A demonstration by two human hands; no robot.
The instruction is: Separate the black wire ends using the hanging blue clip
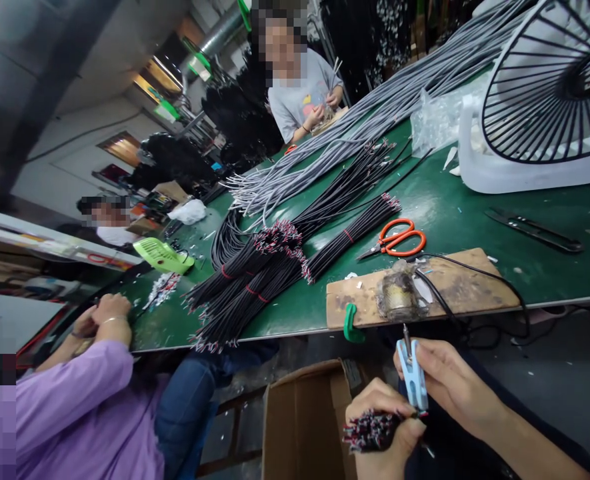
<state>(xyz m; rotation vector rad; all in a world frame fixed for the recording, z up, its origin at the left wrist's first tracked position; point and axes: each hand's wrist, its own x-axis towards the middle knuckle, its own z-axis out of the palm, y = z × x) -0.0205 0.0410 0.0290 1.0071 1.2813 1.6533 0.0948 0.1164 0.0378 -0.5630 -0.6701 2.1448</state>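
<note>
My left hand (387, 420) is closed around a bundle of thin black cables (372, 430) whose stripped ends show red and white wires. Between the fingers of my right hand (447, 377) is a light blue clip-like tool (413, 380), shaped like a clothes peg, with a pointed metal tip (407, 335) upward. Its lower end meets the wire ends by my left thumb. Just beyond the tip, a wooden board (469, 283) at the table's edge carries a grimy round metal piece (397, 295). A green clamp (352, 325) grips the board's edge.
Orange-handled scissors (402, 238), black snips (535, 230), tied black cable bundles (245, 287) and long grey cables (295, 170) lie on the green table (285, 313). A white fan (535, 173) stands right. A cardboard box (307, 420) sits below. A co-worker in purple (85, 407) sits left.
</note>
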